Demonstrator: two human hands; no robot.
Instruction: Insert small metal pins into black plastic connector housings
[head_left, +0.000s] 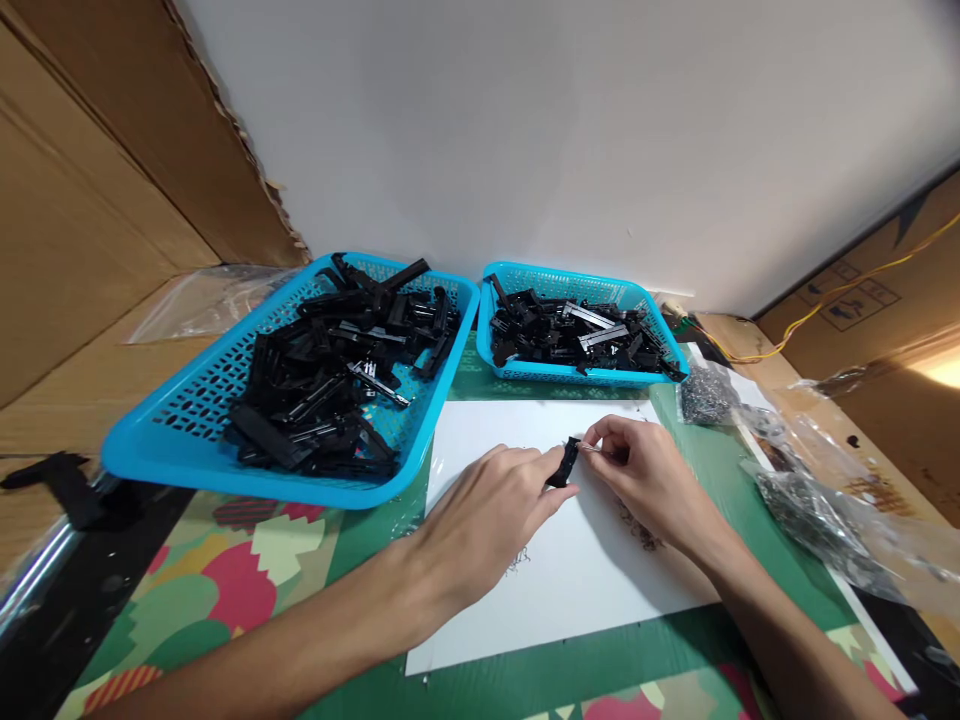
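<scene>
My left hand (pixel 499 500) grips a small black plastic part (pixel 565 464) between thumb and fingers, above a white sheet (pixel 480 620). Close beside it, my right hand (pixel 637 465) is pinched, its fingertips at the part's right end. A thin, pale sliver shows at those fingertips, too small to name. Small dark metal bits (pixel 641 530) lie in a loose pile on the sheet under my right hand. Another few bits (pixel 519 560) lie below my left hand, which partly covers them.
A large blue basket (pixel 292 490) of black plastic parts stands at left, a smaller blue basket (pixel 585 376) of similar parts at the back. Clear bags of small metal pieces (pixel 810 510) lie at right. Cardboard (pixel 90 160) walls the left side; a yellow wire (pixel 795 325) runs at right.
</scene>
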